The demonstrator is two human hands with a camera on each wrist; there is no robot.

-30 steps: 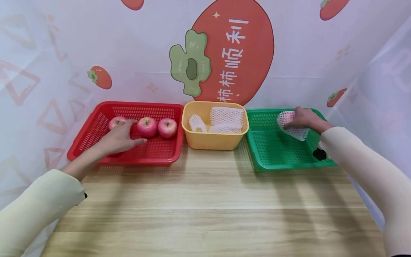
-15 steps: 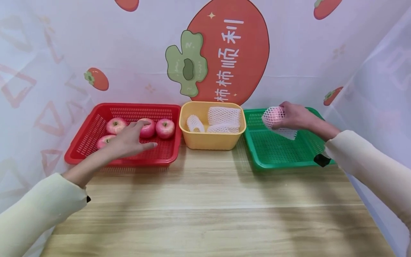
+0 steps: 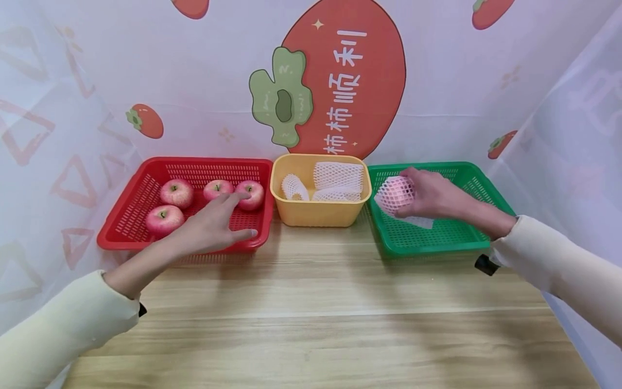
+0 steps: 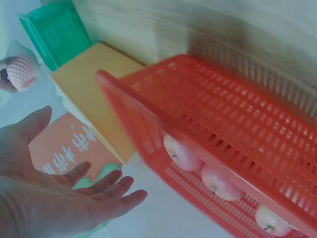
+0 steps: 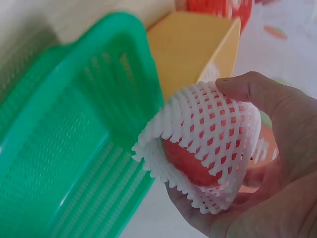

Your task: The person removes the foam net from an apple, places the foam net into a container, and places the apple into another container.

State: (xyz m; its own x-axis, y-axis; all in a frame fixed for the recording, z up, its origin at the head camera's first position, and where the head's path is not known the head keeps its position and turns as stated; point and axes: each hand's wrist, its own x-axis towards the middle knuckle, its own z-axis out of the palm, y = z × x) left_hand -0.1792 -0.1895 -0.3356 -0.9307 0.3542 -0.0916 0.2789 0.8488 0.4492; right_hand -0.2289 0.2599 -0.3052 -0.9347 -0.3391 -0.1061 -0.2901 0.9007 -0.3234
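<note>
My right hand [image 3: 434,197] holds an apple [image 5: 185,161] in a white foam net [image 3: 396,193] over the left side of the green basket [image 3: 437,246]. In the right wrist view, the thumb lies on the netting and the fingers curl round behind it; red skin shows through the net's open end. My left hand [image 3: 209,227], fingers spread and holding nothing, is over the front right of the red basket [image 3: 116,243]. Several bare apples [image 3: 165,220] sit in that basket, one of them [image 3: 250,194] just past the left fingertips in the head view.
Between the two baskets stands a yellow bin [image 3: 320,214] with several white foam nets [image 3: 338,175] inside. All three containers stand at the back of a wooden table [image 3: 311,302]. A printed cloth [image 3: 204,81] hangs behind them, with more sheeting at both sides.
My right hand has carried the netted apple leftward and nearer to me across the green basket. My left hand has moved right and nearer, uncovering the apples at the red basket's left.
</note>
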